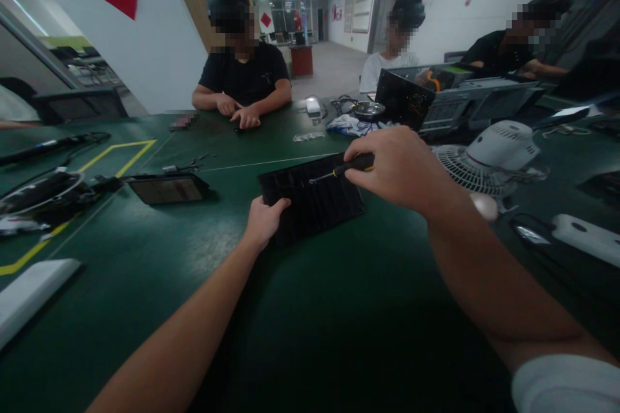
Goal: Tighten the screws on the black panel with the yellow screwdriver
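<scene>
A flat, dark rectangular panel (314, 200) lies tilted at the middle of the green table; its surface detail is too dark to make out. My left hand (265, 219) grips its left edge, the thumb resting on top. In my right hand (394, 168) is a screwdriver (351, 165) with a black and yellow handle, closed in the fingers. Its metal shaft slants left and down over the panel, the tip near the panel's upper middle. Whether the tip touches the surface I cannot tell.
A propped tablet (169, 188) stands to the left. At right are a white fan (501, 148), a power strip (588, 239) and an opened computer case (465, 106). A metal bowl (369, 110) sits behind the panel. Several people sit around the green table (339, 329).
</scene>
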{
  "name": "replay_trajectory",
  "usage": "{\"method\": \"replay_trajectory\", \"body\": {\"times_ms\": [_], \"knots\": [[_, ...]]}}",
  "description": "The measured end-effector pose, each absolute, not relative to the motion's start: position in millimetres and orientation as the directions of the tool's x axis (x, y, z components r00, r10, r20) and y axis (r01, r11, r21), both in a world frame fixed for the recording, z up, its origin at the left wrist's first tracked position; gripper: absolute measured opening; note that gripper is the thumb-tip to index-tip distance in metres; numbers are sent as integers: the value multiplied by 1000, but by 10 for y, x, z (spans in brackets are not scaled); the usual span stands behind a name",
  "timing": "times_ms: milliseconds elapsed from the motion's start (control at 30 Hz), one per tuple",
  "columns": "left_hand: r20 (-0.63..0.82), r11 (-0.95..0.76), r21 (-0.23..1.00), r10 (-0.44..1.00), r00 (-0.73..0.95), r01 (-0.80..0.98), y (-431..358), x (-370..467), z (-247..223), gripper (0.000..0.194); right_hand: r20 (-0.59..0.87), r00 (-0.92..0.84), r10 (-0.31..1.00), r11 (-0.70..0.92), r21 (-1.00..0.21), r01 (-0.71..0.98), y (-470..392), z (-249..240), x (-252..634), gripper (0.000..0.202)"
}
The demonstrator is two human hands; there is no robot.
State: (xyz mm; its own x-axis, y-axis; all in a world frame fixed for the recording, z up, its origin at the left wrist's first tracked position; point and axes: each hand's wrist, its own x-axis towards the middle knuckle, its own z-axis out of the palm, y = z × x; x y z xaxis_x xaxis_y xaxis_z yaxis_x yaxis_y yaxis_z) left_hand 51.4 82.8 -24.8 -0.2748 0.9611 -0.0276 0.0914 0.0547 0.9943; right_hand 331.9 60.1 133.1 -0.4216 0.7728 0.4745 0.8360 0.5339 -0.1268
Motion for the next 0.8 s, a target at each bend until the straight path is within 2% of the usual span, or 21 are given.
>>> {"method": "replay_trajectory", "body": {"times_ms": [567,800], "knots": [[-38,65,994,956,-291,83,815,534,-230,38,508,-330,795,482,-200,853,720,1281,3378,21],[-38,67,994,957,-286,91,810,528,-224,36,500,-392,772,503,-105,858,705,1300,3381,23]]}}
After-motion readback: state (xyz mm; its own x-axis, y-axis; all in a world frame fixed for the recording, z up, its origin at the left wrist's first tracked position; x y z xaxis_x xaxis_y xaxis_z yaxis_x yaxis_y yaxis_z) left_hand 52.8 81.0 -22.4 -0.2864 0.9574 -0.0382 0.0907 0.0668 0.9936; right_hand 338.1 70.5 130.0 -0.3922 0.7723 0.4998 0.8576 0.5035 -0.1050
